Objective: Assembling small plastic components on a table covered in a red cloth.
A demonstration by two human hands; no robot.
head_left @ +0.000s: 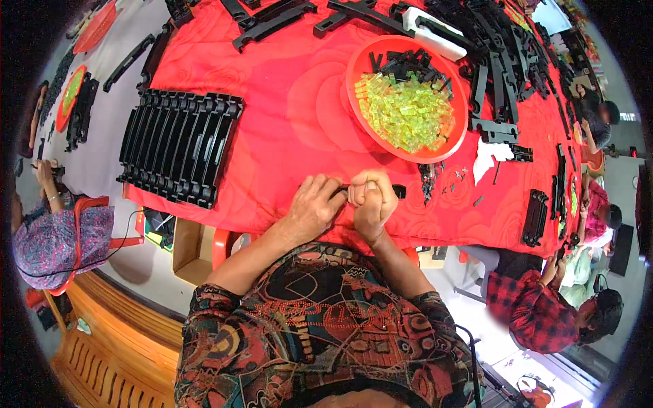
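Note:
My left hand [314, 206] and my right hand [372, 200] meet at the near edge of the red table cloth [292, 115]. Together they grip a long black plastic part [398, 192], whose end sticks out to the right of my right fist. The fingers of both hands are curled tight around it, hiding most of it. Just beyond my hands stands an orange bowl [354, 64] filled with small yellow-green clear pieces [407, 114] and some small black pieces [408, 64].
A row of curved black plastic parts [178, 144] lies stacked side by side at the left. More black parts [503, 61] are heaped at the far right. Small loose bits [442, 178] and a white scrap [491, 158] lie right of my hands. Other people sit around the tables.

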